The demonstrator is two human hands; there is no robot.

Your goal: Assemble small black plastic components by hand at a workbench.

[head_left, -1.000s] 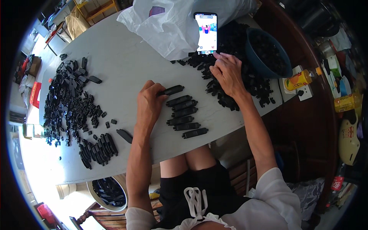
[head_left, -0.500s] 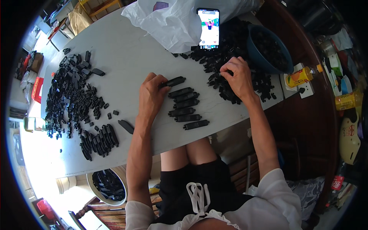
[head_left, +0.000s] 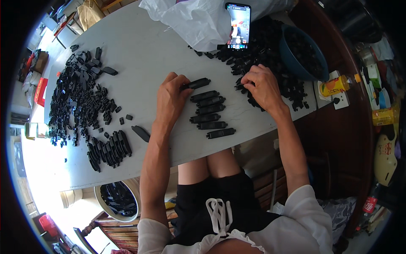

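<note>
Evidently, a black casing [head_left: 198, 83] held by one end

It lies at the top of a slanting column of like casings [head_left: 210, 109], the left hand's [head_left: 172, 91] thumb and fingers clamped on its near end, probably so the far tip stays accessible. The column's spacing likely keeps each within reach. The right hand [head_left: 263, 86], knuckles up, bunches its fingertips together over the edge of the small-parts pile [head_left: 289, 86]; whether they grip a piece, I cannot tell. Both forearms reach up from below, the right slanting inward.
</note>
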